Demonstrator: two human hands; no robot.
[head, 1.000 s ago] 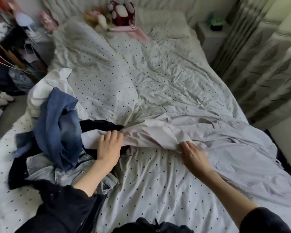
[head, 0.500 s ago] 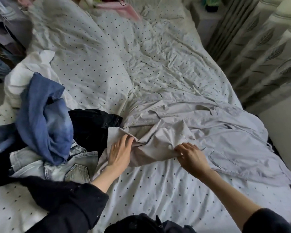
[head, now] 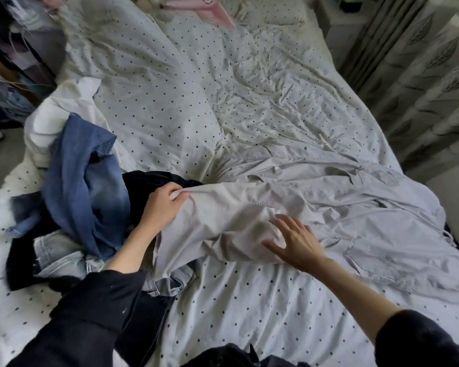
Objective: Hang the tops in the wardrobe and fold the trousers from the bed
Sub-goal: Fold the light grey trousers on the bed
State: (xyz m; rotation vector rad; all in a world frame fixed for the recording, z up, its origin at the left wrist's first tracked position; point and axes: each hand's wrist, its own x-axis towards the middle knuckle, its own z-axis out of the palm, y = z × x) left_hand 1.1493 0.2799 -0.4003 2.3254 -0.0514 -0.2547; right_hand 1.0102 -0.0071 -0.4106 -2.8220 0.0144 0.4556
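Pale grey trousers (head: pixel 342 205) lie crumpled across the right half of the dotted bed (head: pixel 249 308). My left hand (head: pixel 163 205) grips one end of them and holds it lifted off the sheet. My right hand (head: pixel 297 243) is spread with straight fingers and rests flat on the grey cloth just to the right. A heap of clothes sits at the left: a blue denim garment (head: pixel 88 181), light jeans (head: pixel 56 254), a black garment (head: pixel 154 178) and a white top (head: pixel 56 123).
Pink soft things (head: pixel 212 9) lie by the pillows at the head of the bed. Patterned curtains (head: pixel 421 75) hang along the right. A dark shelf with clutter (head: pixel 8 62) stands at the far left beside the floor.
My left hand closed on the grey trousers' end and raised it. My right hand let go of its pinch and spread flat on the cloth. The view dipped toward the bed.
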